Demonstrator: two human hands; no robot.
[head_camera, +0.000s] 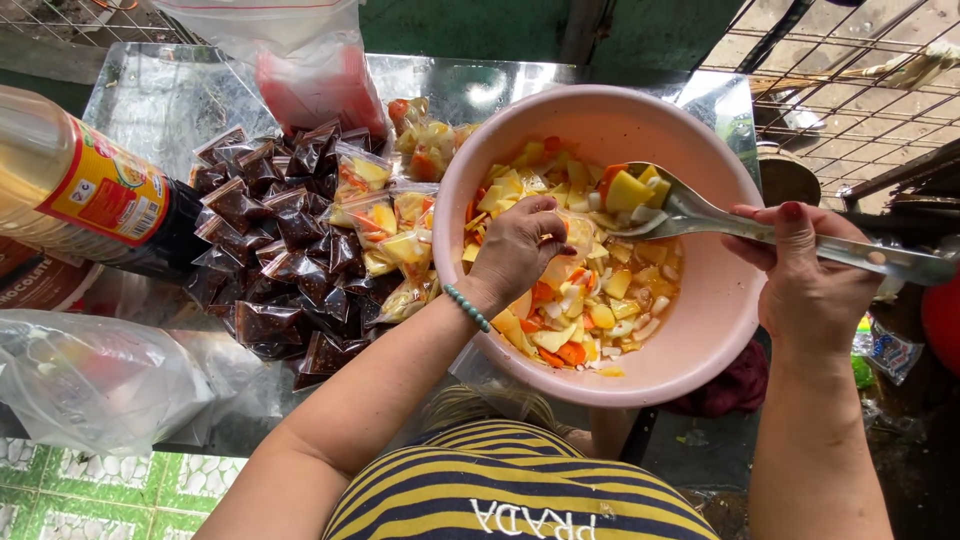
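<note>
While left hand (515, 245) pinches bag (578, 235) | right hand (800, 275) grips spoon (690, 212) | metal table (160, 95) (outdoors)

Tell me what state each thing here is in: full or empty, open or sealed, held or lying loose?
Pink bowl: holds cut fruit in liquid, well short of the rim.
Metal spoon: gripped by the right hand, loaded with yellow fruit chunks.
Small clear bag: held over the bowl in the left hand.
Dark sauce packets: filled, piled loose.
Fruit packets: filled, lying beside the bowl.
Bottle: lying on its side.
</note>
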